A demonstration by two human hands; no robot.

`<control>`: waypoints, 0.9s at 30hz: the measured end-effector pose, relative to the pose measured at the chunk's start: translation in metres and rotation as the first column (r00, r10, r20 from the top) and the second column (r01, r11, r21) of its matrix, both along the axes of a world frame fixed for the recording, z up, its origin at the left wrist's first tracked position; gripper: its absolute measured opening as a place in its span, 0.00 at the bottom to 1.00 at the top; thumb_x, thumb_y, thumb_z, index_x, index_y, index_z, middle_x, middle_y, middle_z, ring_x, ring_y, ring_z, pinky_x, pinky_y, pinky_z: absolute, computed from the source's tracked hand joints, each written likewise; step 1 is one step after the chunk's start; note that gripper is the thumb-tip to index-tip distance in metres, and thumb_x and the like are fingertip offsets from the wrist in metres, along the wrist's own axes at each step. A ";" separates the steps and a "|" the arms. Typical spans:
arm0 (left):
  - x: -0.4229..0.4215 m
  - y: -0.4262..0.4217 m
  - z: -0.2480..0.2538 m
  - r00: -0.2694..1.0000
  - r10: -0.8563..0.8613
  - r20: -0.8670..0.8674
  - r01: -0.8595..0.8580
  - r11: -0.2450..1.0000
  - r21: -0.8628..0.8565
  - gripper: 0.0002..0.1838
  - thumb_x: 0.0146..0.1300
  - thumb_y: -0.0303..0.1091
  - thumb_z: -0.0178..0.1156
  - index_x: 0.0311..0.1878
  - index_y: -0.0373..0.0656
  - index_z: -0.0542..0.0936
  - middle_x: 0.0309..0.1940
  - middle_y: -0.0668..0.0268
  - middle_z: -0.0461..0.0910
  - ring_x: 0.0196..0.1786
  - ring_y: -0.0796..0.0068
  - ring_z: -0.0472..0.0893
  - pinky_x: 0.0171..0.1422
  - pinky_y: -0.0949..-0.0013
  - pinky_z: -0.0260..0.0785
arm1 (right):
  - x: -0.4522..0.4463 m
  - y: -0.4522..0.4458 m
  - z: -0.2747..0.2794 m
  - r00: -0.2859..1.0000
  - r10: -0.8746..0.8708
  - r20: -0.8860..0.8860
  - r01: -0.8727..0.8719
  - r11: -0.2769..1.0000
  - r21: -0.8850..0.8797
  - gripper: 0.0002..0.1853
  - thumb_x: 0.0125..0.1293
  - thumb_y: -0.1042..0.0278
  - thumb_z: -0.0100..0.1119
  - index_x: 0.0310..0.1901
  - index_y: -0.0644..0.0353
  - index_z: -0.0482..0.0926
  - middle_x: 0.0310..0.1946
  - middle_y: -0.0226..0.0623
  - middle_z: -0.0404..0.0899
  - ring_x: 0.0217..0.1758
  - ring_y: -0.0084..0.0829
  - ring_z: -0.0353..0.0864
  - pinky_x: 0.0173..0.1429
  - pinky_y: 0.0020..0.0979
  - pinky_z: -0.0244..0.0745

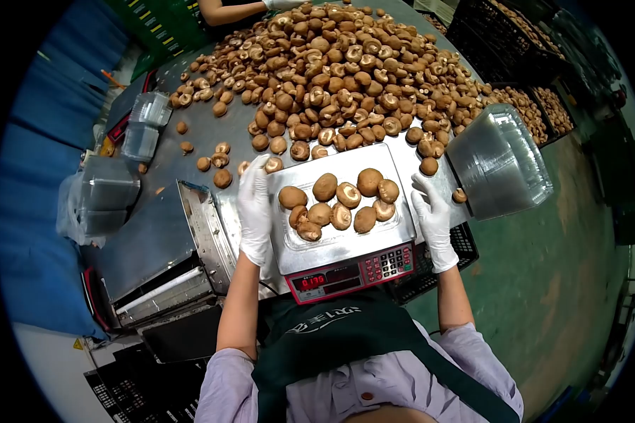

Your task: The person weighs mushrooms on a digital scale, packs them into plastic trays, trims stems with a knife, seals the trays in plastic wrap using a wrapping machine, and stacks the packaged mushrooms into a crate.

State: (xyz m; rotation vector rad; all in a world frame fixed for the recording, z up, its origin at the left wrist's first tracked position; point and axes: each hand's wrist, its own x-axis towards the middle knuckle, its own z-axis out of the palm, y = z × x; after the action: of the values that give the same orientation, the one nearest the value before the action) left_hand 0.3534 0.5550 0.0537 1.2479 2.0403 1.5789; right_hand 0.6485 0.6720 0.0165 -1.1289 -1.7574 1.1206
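A digital scale [402, 243] with a steel platform and red display stands before me. On its platform, brown mushrooms [324, 187] lie in a shallow clear tray [300, 244], several caps up and some showing their stems. My left hand [255, 211], in a white glove, rests along the platform's left edge with its fingers stretched out, close to a loose mushroom [273, 164]. My right hand [434, 220], also gloved, is beside the scale's right edge, fingers extended and slightly bent. Neither hand appears to hold anything. The display seems to read 0.195.
A large mushroom pile [346, 77] covers the far metal table [190, 166]. Stacked clear trays stand at right [501, 166] and left [109, 187]. Black crates [497, 49] of mushrooms stand at far right. Another person's arm [233, 12] reaches in at the top. A sealing machine [201, 225] is left.
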 end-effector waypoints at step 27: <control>-0.079 -0.044 0.006 1.000 -0.007 -0.016 -0.002 0.855 -0.519 0.22 0.57 0.28 0.50 0.56 0.47 0.77 0.39 0.45 0.79 0.45 0.48 0.79 0.50 0.56 0.70 | -0.074 0.000 0.045 0.954 0.284 0.098 -0.226 0.893 -0.390 0.06 0.59 0.72 0.57 0.32 0.67 0.78 0.22 0.32 0.79 0.23 0.18 0.74 0.29 0.21 0.69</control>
State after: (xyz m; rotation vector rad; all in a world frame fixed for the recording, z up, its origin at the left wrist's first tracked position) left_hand 0.2739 0.5105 0.0594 1.0498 2.2590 0.9064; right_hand 0.5740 0.6718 0.0618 -1.2580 -1.9019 1.6230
